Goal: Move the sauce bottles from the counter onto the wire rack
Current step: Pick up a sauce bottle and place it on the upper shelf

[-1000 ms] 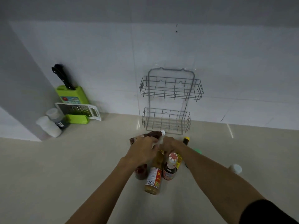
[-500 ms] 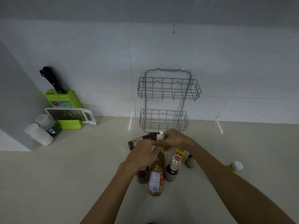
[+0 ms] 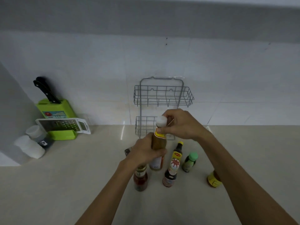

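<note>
A tall amber sauce bottle [image 3: 158, 144] with a white cap is held off the counter, in front of the lower basket of the grey two-tier wire rack [image 3: 163, 96] on the wall. My left hand [image 3: 144, 151] wraps its body. My right hand [image 3: 180, 124] pinches its neck just under the cap. On the counter below stand a red sauce bottle [image 3: 140, 180], a red-white capped bottle [image 3: 170, 175], a slim dark bottle with a yellow label [image 3: 177, 152], a small green-capped bottle [image 3: 189, 161] and a yellow-labelled jar [image 3: 214, 179]. Another bottle [image 3: 127, 151] lies partly hidden behind my left hand.
At the left wall stand a green knife block with a black knife [image 3: 52, 104], a white and green grater [image 3: 65, 127] and two white-capped containers [image 3: 32, 143]. The beige counter [image 3: 73, 184] stretches left and right of the bottles.
The tall amber bottle has risen from the counter toward the rack, held by both hands. The view has shifted, showing more bottles on the right.
</note>
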